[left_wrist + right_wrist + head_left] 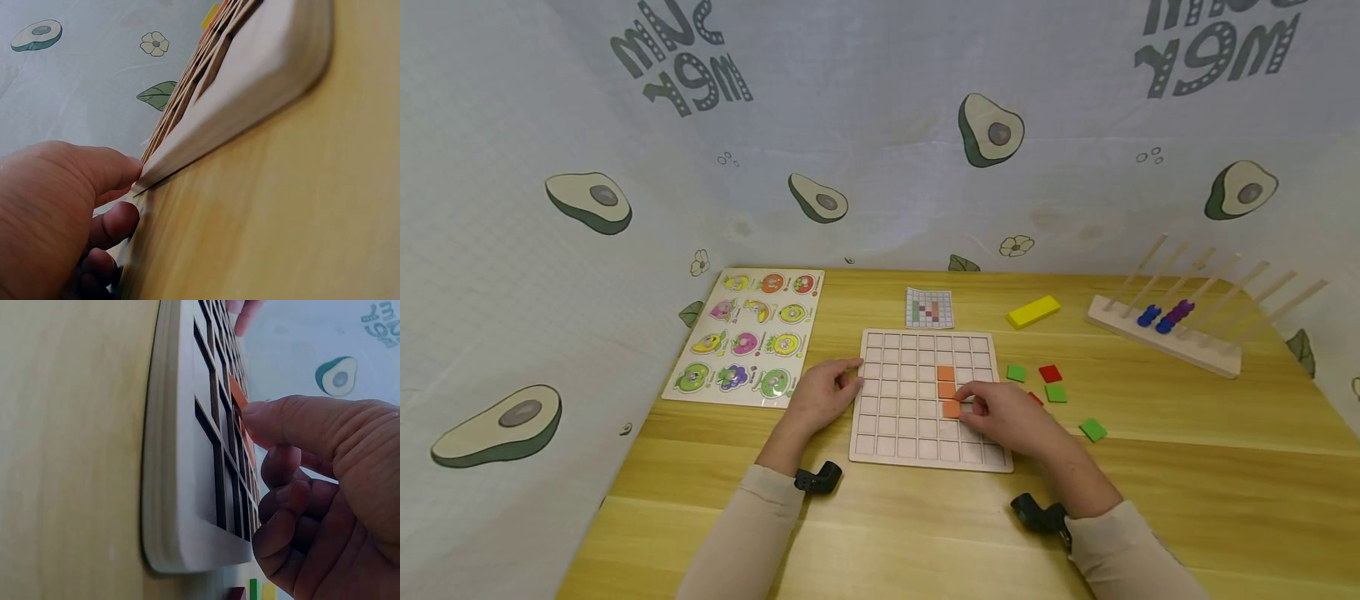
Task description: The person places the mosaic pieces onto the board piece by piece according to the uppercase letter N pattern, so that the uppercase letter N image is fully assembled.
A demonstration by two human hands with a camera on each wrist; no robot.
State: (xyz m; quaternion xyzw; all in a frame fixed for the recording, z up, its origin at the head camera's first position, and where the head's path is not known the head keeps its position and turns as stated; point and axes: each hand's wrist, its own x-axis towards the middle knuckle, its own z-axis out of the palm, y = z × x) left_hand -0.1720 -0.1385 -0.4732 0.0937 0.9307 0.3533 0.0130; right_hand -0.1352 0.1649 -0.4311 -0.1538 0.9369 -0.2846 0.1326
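Note:
A wooden grid board point(887, 454) with square recesses lies flat on the table. Two orange square tiles point(946, 373) sit one below the other in one of its columns. Just below them, my right hand point(1011, 417) pinches a third orange tile point(951, 409) by its right edge. In the right wrist view the thumb rests on this tile point(237, 394), which stands slightly tilted over its recess; the other fingers are curled. My left hand point(822, 396) touches the board's left edge with thumb and forefinger tips, its remaining fingers loosely bent underneath point(112, 225).
Green tiles point(1093, 429) and red tiles point(1050, 373) lie right of the board. Behind it are a printed pattern card point(917, 323) and a yellow block point(1033, 312). A fruit puzzle point(700, 367) stands left; a pegged wooden rack point(1210, 357) with blue and purple beads is far right.

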